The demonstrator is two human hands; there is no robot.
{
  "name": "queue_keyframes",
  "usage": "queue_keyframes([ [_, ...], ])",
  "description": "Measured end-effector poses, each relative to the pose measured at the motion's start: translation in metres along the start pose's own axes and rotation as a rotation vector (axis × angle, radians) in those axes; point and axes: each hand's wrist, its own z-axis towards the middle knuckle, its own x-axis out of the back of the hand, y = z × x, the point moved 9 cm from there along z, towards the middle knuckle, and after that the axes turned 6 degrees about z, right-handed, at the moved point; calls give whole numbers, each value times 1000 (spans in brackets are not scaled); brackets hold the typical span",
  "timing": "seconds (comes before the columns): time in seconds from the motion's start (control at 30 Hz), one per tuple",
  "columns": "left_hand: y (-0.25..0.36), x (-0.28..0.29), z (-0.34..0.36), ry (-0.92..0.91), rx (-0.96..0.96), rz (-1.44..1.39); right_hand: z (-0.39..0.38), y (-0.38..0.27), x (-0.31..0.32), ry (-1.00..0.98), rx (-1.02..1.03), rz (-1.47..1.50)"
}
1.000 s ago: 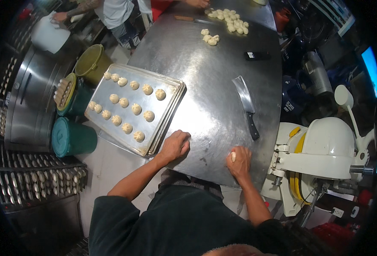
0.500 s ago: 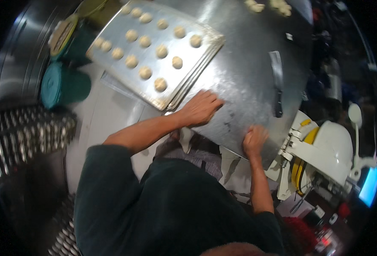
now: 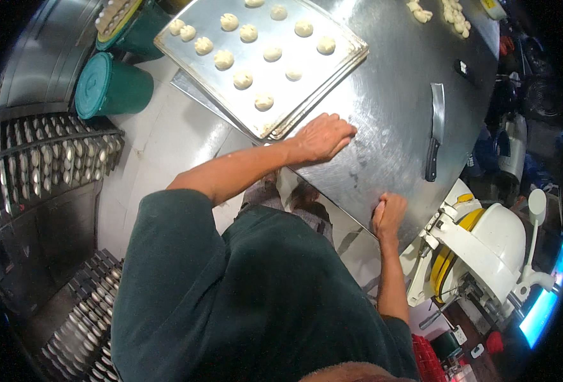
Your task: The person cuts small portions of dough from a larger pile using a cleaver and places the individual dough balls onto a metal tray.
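My left hand rests on the steel table, fingers curled down and together, close to the near corner of a stack of baking trays. On the top tray sit pale dough balls in loose rows. My right hand is closed like a fist on the table near its front edge. Whatever lies under or inside either hand, if anything, is hidden. Beyond my right hand lies a knife with a broad blade and black handle. Small dough pieces lie at the far side.
The steel table ends just in front of my body. A white machine with a yellow ring stands close by my right arm. At left are a green lidded bucket and a dark rack with rows of pale oval pieces.
The view has turned, so the trays sit higher and the knife farther right in the picture. Both hands stay near the same table spots; my right hand was blurred and is now sharp.
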Motion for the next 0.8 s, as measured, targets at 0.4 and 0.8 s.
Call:
queue_keyframes([
  [0.4, 45, -39, 61, 4, -68, 43, 101, 27, 2, 218, -221, -55],
  [0.8, 25, -25, 87, 189, -57, 56, 131, 28, 1, 218, -133, -66],
])
